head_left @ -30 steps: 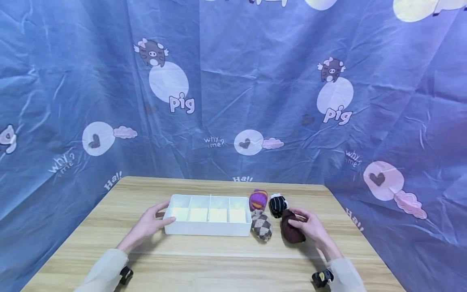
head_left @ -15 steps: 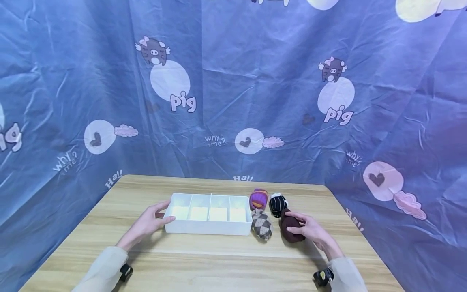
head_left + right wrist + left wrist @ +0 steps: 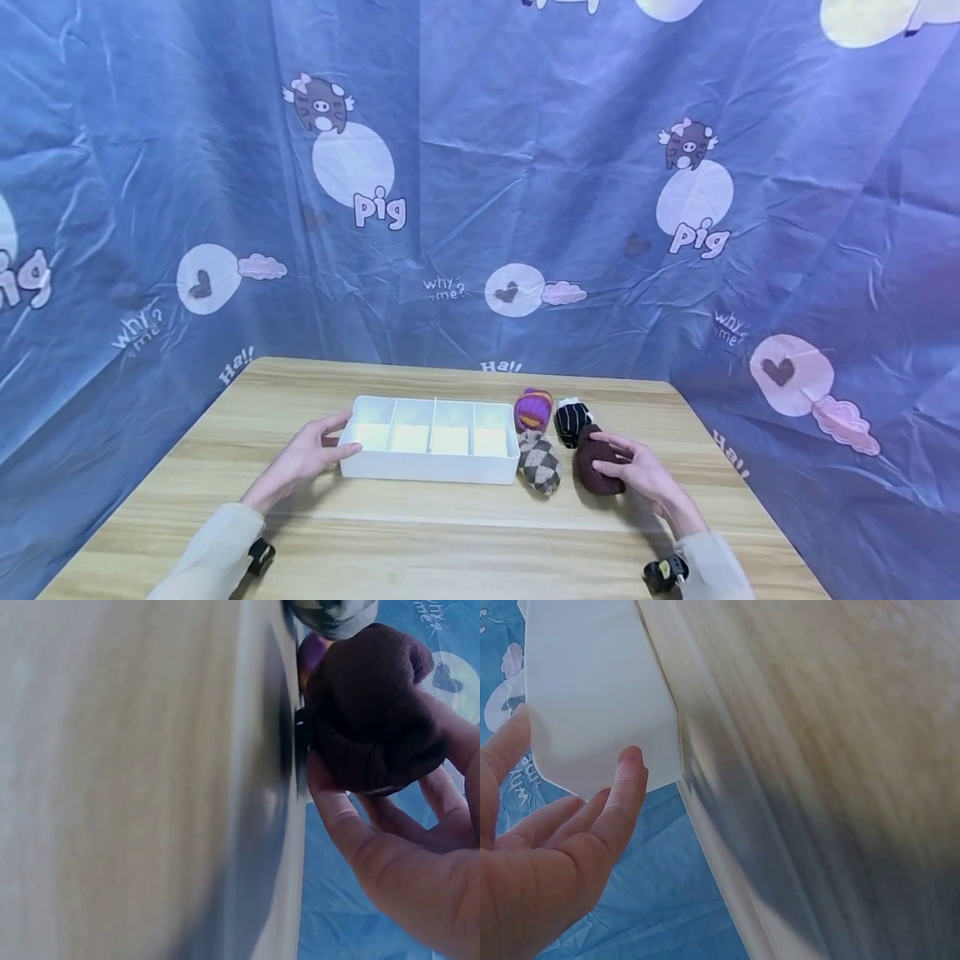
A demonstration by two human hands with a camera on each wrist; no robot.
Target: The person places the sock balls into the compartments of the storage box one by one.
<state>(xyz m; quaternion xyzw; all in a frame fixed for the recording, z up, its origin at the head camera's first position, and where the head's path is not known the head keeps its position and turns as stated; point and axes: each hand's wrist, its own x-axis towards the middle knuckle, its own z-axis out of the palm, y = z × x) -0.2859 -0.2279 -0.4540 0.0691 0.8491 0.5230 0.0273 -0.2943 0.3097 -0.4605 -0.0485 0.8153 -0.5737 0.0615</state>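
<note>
and starting on the left, a pale sleeve (image 3: 213, 546) comes up from the bottom edge, a black wrist unit (image 3: 260, 556) strapped by the cuff, and there's the left hand (image 3: 303, 457), right on the end of the white box (image 3: 427, 468)! thumb at the near corner, fingers at the far one, parted about as wide as the box's end, and it's the box they have hold of. on we go along it, sitting upright on the wooden table (image 3: 450, 550), three dividers (image 3: 432, 429) making four compartments in a row. just off its right end, the purple bundle (image 3: 533, 410) with its orange bands, and right in front of that, the check bundle (image 3: 539, 464). next along, farther back, the black bundle (image 3: 573, 422), thin white stripes on it. and in front of that, look, the brown bundle (image 3: 591, 467), pinched snugly in the right hand (image 3: 647, 477)! thumb nearer us, fingers beyond, cloth filling the gap; whether it touches the table or the black bundle, i can't tell. farthest right, the other sleeve (image 3: 712, 565), and behind everything, a blue backdrop (image 3: 480, 192) printed with pigs, hearts and clouds
</note>
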